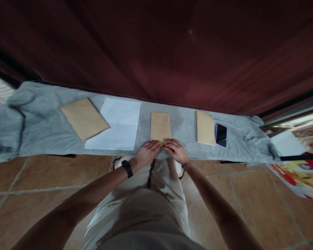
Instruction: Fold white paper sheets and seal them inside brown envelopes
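While the left hand point(150, 149) and right hand point(176, 150) pinched the lower edge of the centre envelope point(160, 126) — seemingly unfinished — the left-side envelope point(85, 119) and right-side envelope point(205, 128) lay untouched.

A dark maroon surface with soft, fold-like streaks point(156, 52) filled the upper half of the frame, deepest in shade along the top. Slanting black bars edged it, one at the upper left point(3, 76), another at the right point(292, 102). Across the middle ran a long, narrow support draped in rumpled grey cloth point(182, 126), bunched at both ends. Orange-brown square floor tiles point(253, 198) with pale grout lines point(232, 184) spread below. The light was dim overall, with a brighter whitish strip point(306, 118) at the right edge.
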A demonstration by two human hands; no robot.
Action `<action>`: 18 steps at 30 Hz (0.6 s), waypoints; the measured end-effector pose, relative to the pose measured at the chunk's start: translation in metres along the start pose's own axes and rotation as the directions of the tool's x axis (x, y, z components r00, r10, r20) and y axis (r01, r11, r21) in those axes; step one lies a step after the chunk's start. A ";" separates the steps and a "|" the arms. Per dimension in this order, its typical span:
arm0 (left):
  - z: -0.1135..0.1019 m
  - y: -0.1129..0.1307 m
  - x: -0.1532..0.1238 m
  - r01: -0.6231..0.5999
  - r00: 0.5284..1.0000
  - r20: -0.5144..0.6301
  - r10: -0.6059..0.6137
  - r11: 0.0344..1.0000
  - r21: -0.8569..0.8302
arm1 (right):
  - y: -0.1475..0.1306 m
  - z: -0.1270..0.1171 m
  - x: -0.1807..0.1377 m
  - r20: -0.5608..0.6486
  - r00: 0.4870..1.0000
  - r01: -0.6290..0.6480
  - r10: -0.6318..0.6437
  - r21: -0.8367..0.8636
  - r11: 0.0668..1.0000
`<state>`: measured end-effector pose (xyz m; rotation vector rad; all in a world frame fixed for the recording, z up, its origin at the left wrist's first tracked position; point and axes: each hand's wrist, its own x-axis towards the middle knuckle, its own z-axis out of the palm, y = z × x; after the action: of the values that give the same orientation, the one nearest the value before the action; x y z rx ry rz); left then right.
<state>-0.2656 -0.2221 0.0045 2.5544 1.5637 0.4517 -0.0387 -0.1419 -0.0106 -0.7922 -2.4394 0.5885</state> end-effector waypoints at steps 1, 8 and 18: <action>0.001 -0.001 0.001 0.010 1.000 -0.011 -0.011 1.000 -0.030 | 0.000 0.000 0.000 -0.002 1.000 -0.003 0.003 0.005 1.000; 0.003 -0.003 0.004 0.035 0.995 -0.090 -0.049 0.988 -0.152 | 0.001 0.000 0.001 -0.047 0.997 -0.054 0.056 0.058 0.997; 0.008 -0.004 0.007 0.048 0.989 -0.138 -0.060 0.995 -0.087 | -0.001 0.002 0.002 -0.077 0.993 -0.089 0.095 0.081 0.993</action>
<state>-0.2631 -0.2136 -0.0025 2.4595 1.6172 0.6901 -0.0411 -0.1418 -0.0108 -0.8835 -2.3029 0.6683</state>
